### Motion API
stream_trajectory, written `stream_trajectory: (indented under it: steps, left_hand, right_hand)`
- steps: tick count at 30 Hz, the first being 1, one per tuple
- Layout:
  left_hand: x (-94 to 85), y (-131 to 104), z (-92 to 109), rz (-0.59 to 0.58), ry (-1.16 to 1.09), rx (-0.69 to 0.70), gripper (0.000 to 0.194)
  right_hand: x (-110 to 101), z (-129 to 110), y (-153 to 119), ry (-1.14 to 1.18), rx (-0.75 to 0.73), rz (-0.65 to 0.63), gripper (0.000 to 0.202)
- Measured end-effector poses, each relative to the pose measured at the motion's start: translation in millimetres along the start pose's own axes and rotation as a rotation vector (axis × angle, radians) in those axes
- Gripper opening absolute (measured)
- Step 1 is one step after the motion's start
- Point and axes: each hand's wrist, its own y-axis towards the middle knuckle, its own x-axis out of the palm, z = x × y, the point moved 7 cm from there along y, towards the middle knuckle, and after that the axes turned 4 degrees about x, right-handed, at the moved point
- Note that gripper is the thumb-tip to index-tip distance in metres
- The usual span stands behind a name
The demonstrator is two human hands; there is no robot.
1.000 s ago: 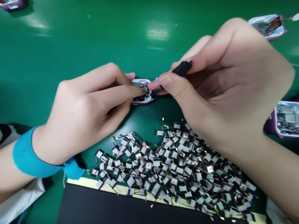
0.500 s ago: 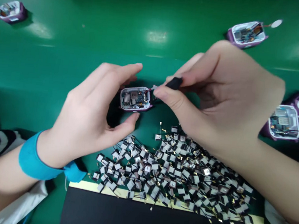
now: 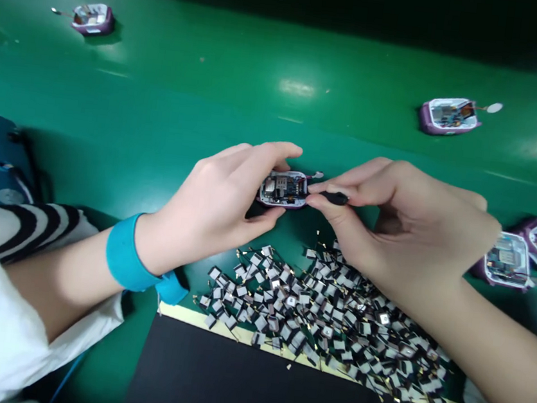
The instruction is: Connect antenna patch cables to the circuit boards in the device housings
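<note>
A black mat [image 3: 228, 381] lies nearest, a pale yellow strip [image 3: 178, 313] along its far edge; over and beyond the strip spreads a heap of small grey-and-black parts [image 3: 314, 307]; two open cases [image 3: 507, 258] sit beside the right wrist; the right hand [image 3: 412, 221] pinches a black piece [image 3: 335, 198] between thumb and fingertips; the left hand [image 3: 231, 191] curves about a purple-and-white case [image 3: 284, 189] between the hands, thumb and forefinger parted, though whether they press it I cannot tell; farther off, similar units [image 3: 450, 115] stand right and left.
</note>
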Motion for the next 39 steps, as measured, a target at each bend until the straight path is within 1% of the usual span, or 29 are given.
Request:
stream_trajectory:
  steps: [2, 3, 7, 8, 12, 15, 18, 20, 22, 23, 24, 25, 26, 28, 30, 32, 34, 36, 39]
  left_hand:
    - [0.5, 0, -1, -0.009, -0.004, -0.01, 0.043]
    - [0.7, 0, -1, -0.014, -0.006, -0.018, 0.042]
    - [1.0, -2, -2, -0.025, -0.034, -0.046, 0.035]
    - [1.1, -2, -2, -0.023, -0.042, -0.046, 0.033]
    - [2.3, -3, -4, -0.021, -0.065, -0.056, 0.03]
    - [3.4, -3, -4, -0.027, -0.061, -0.049, 0.028]
    - [4.4, -2, 0, -0.043, -0.042, -0.027, 0.029]
    - [4.4, -2, 2, -0.049, -0.017, -0.057, 0.029]
    - [2.9, -3, 3, -0.041, 0.0, -0.132, 0.037]
    - [1.9, -4, 2, -0.037, -0.013, -0.174, 0.045]
    - [1.1, -5, 1, -0.037, -0.048, -0.212, 0.051]
    - [0.7, -6, 0, -0.044, -0.104, -0.239, 0.054]
    - [0.3, -6, -1, -0.056, -0.165, -0.253, 0.053]
    - [-1.9, -6, -5, -0.071, -0.257, -0.226, 0.047]
    - [-3.3, -3, -7, -0.101, -0.295, -0.123, 0.055]
    - [-0.1, 1, -6, -0.163, -0.308, 0.002, 0.065]
    - [6.9, 3, -5, -0.232, -0.33, 0.081, 0.07]
    - [11.9, 4, -5, -0.241, -0.34, 0.084, 0.07]
    - [13.2, 4, -7, -0.163, -0.341, 0.013, 0.069]
  right_hand:
    - [5, 3, 0, -0.018, 0.056, -0.051, 0.025]
    - [6, 3, 0, -0.011, 0.052, -0.053, 0.026]
    - [8, -6, 0, 0.086, -0.117, 0.003, 0.024]
    - [9, -6, 1, 0.105, -0.128, 0.005, 0.024]
    - [13, 1, 4, 0.122, -0.002, -0.046, 0.026]
    - [15, 4, 4, 0.166, 0.056, -0.072, 0.027]
    - [19, 16, 5, 0.318, 0.215, -0.098, 0.024]
    - [16, 24, 8, 0.464, 0.319, -0.082, 0.02]
    - [6, 26, 14, 0.519, 0.331, -0.044, 0.016]
    - [0, 25, 18, 0.474, 0.311, -0.046, 0.013]
    - [-4, 24, 21, 0.384, 0.287, -0.081, 0.01]
    - [-5, 22, 23, 0.269, 0.264, -0.149, 0.007]
    - [-4, 22, 24, 0.148, 0.247, -0.235, 0.005]
    - [0, 22, 22, -0.039, 0.235, -0.402, 0.005]
    - [5, 22, 18, -0.107, 0.23, -0.504, 0.007]
    - [10, 18, 15, -0.123, 0.192, -0.539, 0.008]
    - [15, 10, 11, -0.143, 0.1, -0.547, 0.011]
    - [20, 1, 7, -0.24, -0.018, -0.536, 0.011]
    - [26, -11, 1, -0.518, -0.18, -0.486, 0.004]
